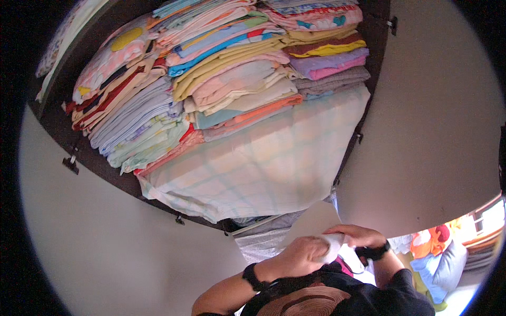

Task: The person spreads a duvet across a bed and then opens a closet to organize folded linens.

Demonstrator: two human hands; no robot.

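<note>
Low in the view, my left hand [306, 254] is closed around a piece of white cloth or paper [334, 248]; which of the two it is cannot be told. My right hand [357, 236] grips the same white piece from the other side, with the fingers bent over its upper edge. A pale, flat piece [314, 219] rises just behind the hands; whether it joins the held piece is unclear. A dark band is on each wrist. Beyond the hands, a pale checked cloth [253, 158] covers the lower front of a dark cabinet's shelf.
Stacks of folded cloths and blankets [233, 75] fill the cabinet above the checked cloth. Open cabinet doors stand at left [118, 237] and right [427, 118], with hinges along the frame. At lower right lie a grey-blue pillow [450, 264] and an orange cloth [431, 243].
</note>
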